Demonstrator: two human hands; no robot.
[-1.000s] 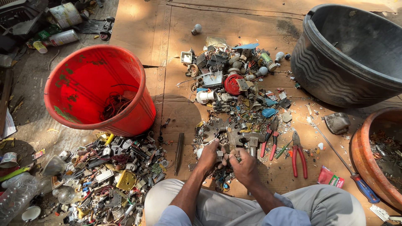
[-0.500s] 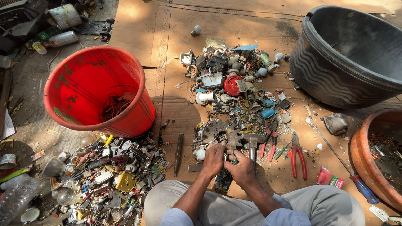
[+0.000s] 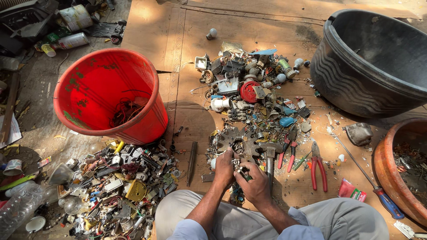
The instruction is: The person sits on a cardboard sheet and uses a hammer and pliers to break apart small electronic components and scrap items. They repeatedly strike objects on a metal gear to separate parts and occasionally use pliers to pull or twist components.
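Observation:
My left hand (image 3: pixel 223 168) and my right hand (image 3: pixel 254 181) meet just above my knees, both closed on a small scrap part with wires (image 3: pixel 240 170); the part is mostly hidden by my fingers. Right beyond them lie a toothed metal disc (image 3: pixel 242 142) and a hammer (image 3: pixel 269 156). A pile of electronic scrap (image 3: pixel 249 89) spreads over the cardboard mat (image 3: pixel 195 120) further out.
A red bucket (image 3: pixel 111 93) with wire scraps stands at the left, a black tub (image 3: pixel 373 66) at the far right, a brown pot (image 3: pixel 402 169) near right. Red pliers (image 3: pixel 318 165), a blue-handled screwdriver (image 3: pixel 369 182) and a second scrap heap (image 3: pixel 115 186) lie nearby.
Both hands have drawn back slightly toward my body from the disc and closed together on the small part. Nothing else has moved.

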